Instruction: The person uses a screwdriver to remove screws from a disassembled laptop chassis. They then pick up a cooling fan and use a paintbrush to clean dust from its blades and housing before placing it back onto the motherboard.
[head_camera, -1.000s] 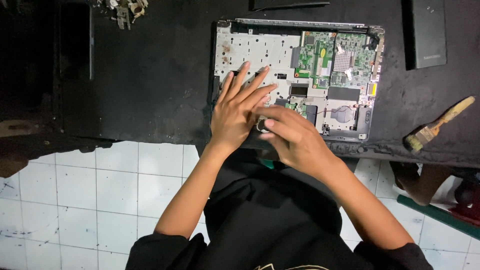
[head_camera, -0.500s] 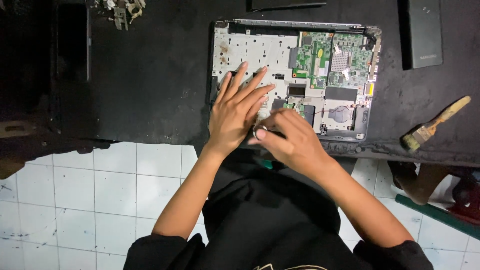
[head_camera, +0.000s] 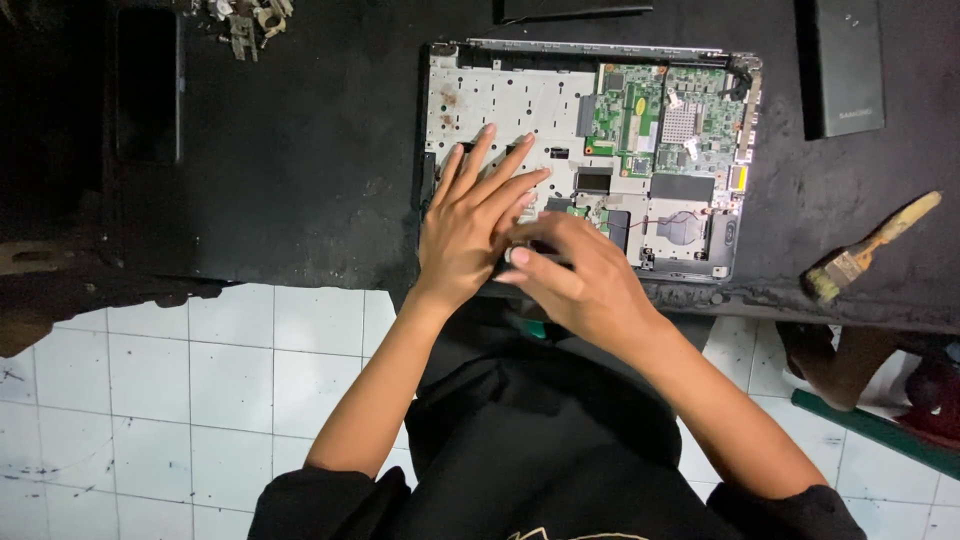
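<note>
Right hand grip hides small tool (unclear); left hand flat on laptop chassis.

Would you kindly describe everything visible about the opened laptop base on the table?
The laptop base lies flat on the dark table, cover off. Its left part is a pale perforated metal plate; its right part shows green circuit boards, a round fan and a thin red wire. The left hand rests spread on the plate; the right hand covers its near edge.
</note>
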